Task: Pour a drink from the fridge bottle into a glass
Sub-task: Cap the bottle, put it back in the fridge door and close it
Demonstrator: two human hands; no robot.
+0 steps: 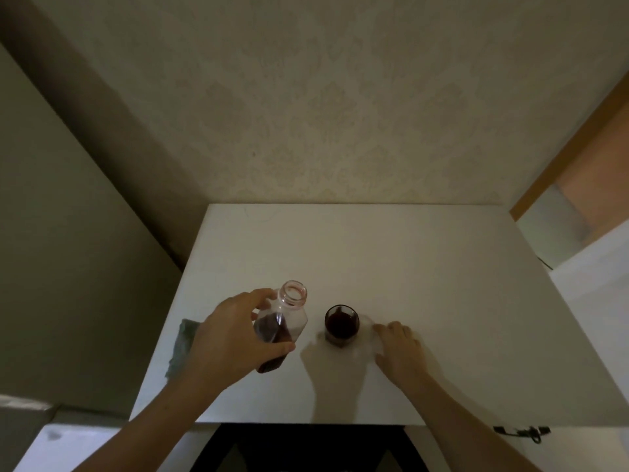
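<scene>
Standing by the white table (442, 284), w/ patterned wallpaper behind it. Far left on the tabletop a greenish cloth (182, 342) is lying, mostly hidden by the person's arm.

Next, the left hand (231, 338) is wrapping round the bottle (284, 318), fingers and thumb closed on its lower body. The bottle is uncapped, neck pointing up and a bit away from the person, roughly upright; can't tell if its base is touching the table. Dark red liquid is sitting in the lower part, upper part clear.

Just right of it, apart from it, the glass (341, 325) is standing upright on the table, already holding dark drink nearly to the rim. So pouring looks done, imo.

Further right, the right hand (400, 349) is resting palm-down on the table, fingers loosely spread, holding nothing, fingertips near the glass but not touching.

Key relation: glass lies to the right of the bottle grip, between both hands; the right hand is nearer to it. Bottle's long axis is running near vertical, so the mouth is not over the glass.

Count: 1 bottle, 1 glass, 1 cloth, 2 hands. No cap visible.
</scene>
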